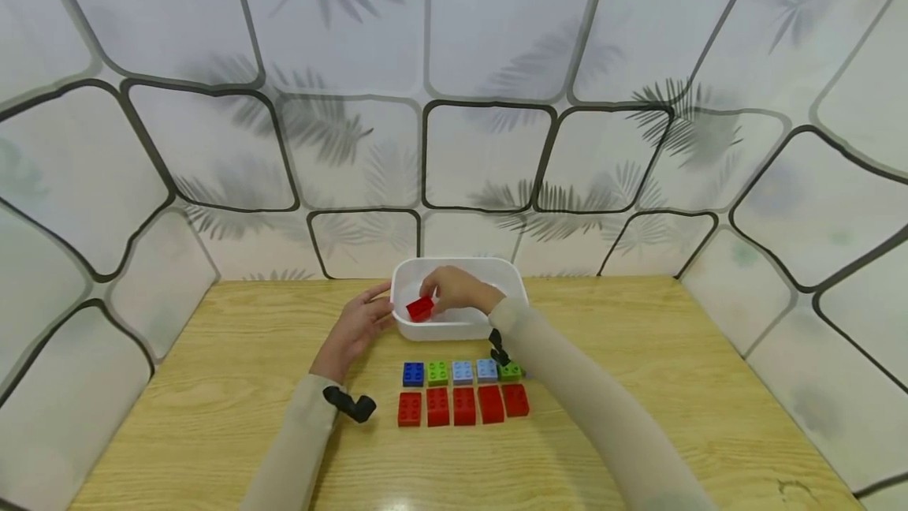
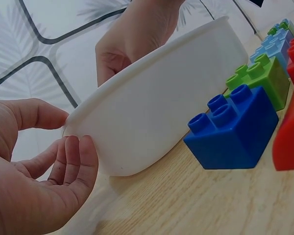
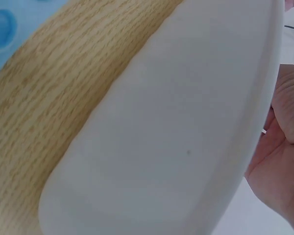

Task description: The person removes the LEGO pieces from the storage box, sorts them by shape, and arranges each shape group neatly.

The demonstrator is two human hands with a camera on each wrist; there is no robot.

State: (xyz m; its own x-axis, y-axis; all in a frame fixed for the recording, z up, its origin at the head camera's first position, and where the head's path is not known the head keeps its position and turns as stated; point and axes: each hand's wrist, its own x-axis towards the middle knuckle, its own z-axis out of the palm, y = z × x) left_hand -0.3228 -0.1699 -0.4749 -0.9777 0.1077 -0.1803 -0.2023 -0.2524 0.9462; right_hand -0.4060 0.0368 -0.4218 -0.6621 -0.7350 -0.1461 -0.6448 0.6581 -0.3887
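Observation:
A white plastic tub [image 1: 454, 331] stands toward the back of the table. My left hand [image 1: 356, 328] holds its left end; in the left wrist view this hand [image 2: 44, 161] has its fingertips against the tub's outer wall [image 2: 152, 98]. Inside the tub, my right hand [image 1: 457, 290] pinches a red toy building brick [image 1: 420, 308], tilted, near the left end. From the right wrist, the tub wall [image 3: 161, 127] hides the fingertips of the right hand [image 3: 284, 156] and the brick.
Before the tub runs a row of bricks: a blue brick [image 1: 414, 374], a green brick [image 1: 437, 373], light blue ones [image 1: 463, 372] and another green one [image 1: 509, 371]. Nearer lies a row of several red bricks [image 1: 437, 407]. My right forearm crosses the rows' right end. Patterned walls surround the table.

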